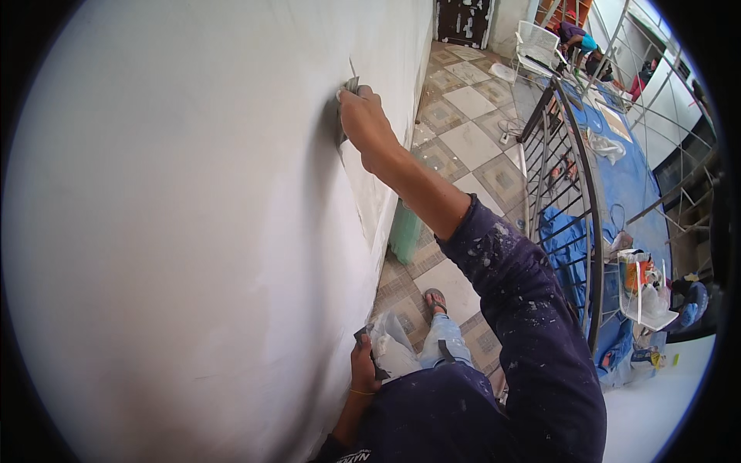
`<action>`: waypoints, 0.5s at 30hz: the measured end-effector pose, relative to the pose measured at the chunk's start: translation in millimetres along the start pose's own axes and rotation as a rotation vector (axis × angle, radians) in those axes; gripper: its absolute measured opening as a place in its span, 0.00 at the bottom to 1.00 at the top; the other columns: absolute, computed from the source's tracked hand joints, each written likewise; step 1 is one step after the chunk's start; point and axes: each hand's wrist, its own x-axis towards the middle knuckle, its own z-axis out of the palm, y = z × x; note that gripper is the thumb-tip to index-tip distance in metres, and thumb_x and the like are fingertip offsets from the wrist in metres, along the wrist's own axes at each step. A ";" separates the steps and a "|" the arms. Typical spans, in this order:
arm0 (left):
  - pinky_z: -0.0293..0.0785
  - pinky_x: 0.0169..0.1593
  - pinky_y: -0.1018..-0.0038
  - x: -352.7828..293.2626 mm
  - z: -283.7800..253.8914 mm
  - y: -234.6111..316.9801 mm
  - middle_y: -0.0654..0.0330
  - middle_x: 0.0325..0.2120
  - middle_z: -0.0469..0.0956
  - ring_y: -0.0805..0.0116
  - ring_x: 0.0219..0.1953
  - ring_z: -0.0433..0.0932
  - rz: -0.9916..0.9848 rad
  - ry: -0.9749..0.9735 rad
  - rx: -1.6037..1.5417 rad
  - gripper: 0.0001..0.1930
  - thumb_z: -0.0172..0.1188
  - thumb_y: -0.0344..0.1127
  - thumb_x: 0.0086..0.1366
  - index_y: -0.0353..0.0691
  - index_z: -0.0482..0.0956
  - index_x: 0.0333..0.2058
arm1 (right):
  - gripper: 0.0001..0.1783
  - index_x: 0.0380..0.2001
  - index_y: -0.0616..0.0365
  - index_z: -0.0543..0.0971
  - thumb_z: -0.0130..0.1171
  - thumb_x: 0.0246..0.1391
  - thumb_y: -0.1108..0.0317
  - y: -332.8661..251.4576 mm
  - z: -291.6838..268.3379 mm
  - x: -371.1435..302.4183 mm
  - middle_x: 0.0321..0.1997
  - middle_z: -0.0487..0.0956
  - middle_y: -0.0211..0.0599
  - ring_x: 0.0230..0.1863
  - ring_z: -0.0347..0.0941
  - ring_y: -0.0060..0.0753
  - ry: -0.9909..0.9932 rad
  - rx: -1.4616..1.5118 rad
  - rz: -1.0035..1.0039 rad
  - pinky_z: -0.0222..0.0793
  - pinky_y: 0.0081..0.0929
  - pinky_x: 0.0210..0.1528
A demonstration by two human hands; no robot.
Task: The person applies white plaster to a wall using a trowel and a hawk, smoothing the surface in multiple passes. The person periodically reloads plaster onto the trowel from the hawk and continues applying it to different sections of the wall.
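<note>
My right hand (364, 116) is raised against the white wall (193, 193), closed round a putty knife (352, 83). The thin blade shows edge-on past my fingers, close to the wall surface; whether it touches cannot be made out. Low down by the wall, my left hand (363, 369) is closed on a dark-edged holder (378, 366) with white putty-like stuff (394, 359) beside it. Clear plastic hangs around that white stuff. My fingers hide most of the holder, so its full shape does not show.
A dark metal railing (588, 201) runs along my right. Green rolled material (404, 231) stands at the wall's foot on the tiled floor (471, 100). Beyond are a white chair (538, 48), scaffolding (656, 100), blue sheeting (617, 177) and a bending person (575, 35).
</note>
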 end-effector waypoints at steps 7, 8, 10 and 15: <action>0.74 0.52 0.58 -23.8 69.6 59.1 0.56 0.48 0.74 0.59 0.50 0.76 -0.162 -0.189 -0.164 0.26 0.42 0.53 0.72 0.39 0.65 0.57 | 0.23 0.58 0.67 0.64 0.41 0.62 0.66 -46.4 -11.8 -62.2 0.54 0.66 0.52 0.49 0.70 0.52 -0.028 -0.254 -0.551 0.67 0.41 0.52; 0.78 0.45 0.62 -28.8 81.9 66.0 0.58 0.41 0.77 0.63 0.41 0.79 -0.185 -0.184 -0.241 0.22 0.42 0.52 0.72 0.42 0.70 0.52 | 0.23 0.60 0.62 0.64 0.42 0.63 0.67 -35.4 -28.8 -81.2 0.54 0.68 0.48 0.49 0.70 0.49 -0.156 -0.269 -0.683 0.67 0.40 0.52; 0.81 0.40 0.66 -34.7 102.7 89.2 0.60 0.39 0.80 0.66 0.37 0.81 -0.201 -0.287 -0.354 0.21 0.44 0.51 0.72 0.43 0.74 0.50 | 0.25 0.62 0.49 0.65 0.48 0.61 0.65 -11.3 -61.2 -113.3 0.56 0.70 0.39 0.50 0.70 0.43 -0.391 -0.411 -0.953 0.66 0.40 0.55; 0.77 0.49 0.57 -31.1 141.9 117.1 0.48 0.52 0.70 0.54 0.49 0.75 -0.126 -0.516 -0.612 0.27 0.35 0.54 0.72 0.42 0.61 0.61 | 0.31 0.61 0.25 0.67 0.56 0.53 0.61 41.1 -102.6 -176.9 0.60 0.68 0.26 0.60 0.64 0.37 -0.857 -0.627 -1.157 0.61 0.48 0.61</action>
